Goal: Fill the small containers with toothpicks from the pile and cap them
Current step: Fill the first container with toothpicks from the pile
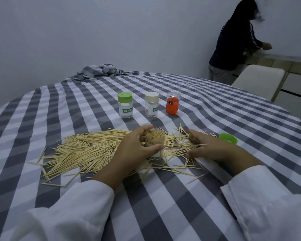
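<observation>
My left hand [134, 150] grips a clear small container [155, 141] that stands upright in the pile, uncapped and packed with toothpicks. The toothpick pile [87, 148] spreads across the checked cloth to both sides of it. My right hand [208, 146] rests on the pile's right part, fingers bent down onto toothpicks; whether it pinches any is unclear. A loose green cap [228, 138] lies just right of that hand. Farther back stand three capped containers: a green-capped one [125, 105], a cream-capped one [151, 104] and an orange one [172, 105].
The grey-and-white checked tablecloth [163, 197] covers a round table, bunched up at the far edge [102, 69]. A pale chair [257, 80] stands at the far right. A person in a dark hooded top [236, 42] leans over a counter by the wall.
</observation>
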{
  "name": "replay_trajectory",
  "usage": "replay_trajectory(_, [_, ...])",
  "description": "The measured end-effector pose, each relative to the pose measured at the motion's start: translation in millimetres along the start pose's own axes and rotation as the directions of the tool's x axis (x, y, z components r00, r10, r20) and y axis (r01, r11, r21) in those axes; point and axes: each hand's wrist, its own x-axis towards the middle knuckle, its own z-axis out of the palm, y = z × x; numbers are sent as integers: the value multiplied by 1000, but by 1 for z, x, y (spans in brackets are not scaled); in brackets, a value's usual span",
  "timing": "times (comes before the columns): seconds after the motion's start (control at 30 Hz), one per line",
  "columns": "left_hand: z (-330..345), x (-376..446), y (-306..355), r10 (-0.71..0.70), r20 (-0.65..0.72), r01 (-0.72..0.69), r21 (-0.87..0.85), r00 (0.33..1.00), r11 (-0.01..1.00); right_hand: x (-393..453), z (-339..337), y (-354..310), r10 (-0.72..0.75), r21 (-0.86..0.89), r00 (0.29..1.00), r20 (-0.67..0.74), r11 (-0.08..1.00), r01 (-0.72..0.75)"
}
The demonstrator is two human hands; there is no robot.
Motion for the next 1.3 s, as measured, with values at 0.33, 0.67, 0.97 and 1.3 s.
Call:
replay_trajectory(0.33, [0, 1, -2, -17, 4, 17, -17, 1000, 1000, 15, 11, 1, -99, 39, 950, -297, 993, 116])
replay_trajectory(0.67, [0, 1, -1, -19, 5, 19, -22, 1000, 1000, -11, -3, -2, 39, -76, 999, 15, 996, -37])
replay_trajectory(0.97, [-1, 0, 2, -12, 12, 12, -7, 1000, 1000, 3, 15, -12, -107, -473, 988, -113, 880, 41])
replay_trajectory(1.3, [-1, 1, 0, 2, 10, -2, 13, 1000, 1000, 8, 32, -20, -121, -586, 974, -194, 810, -16])
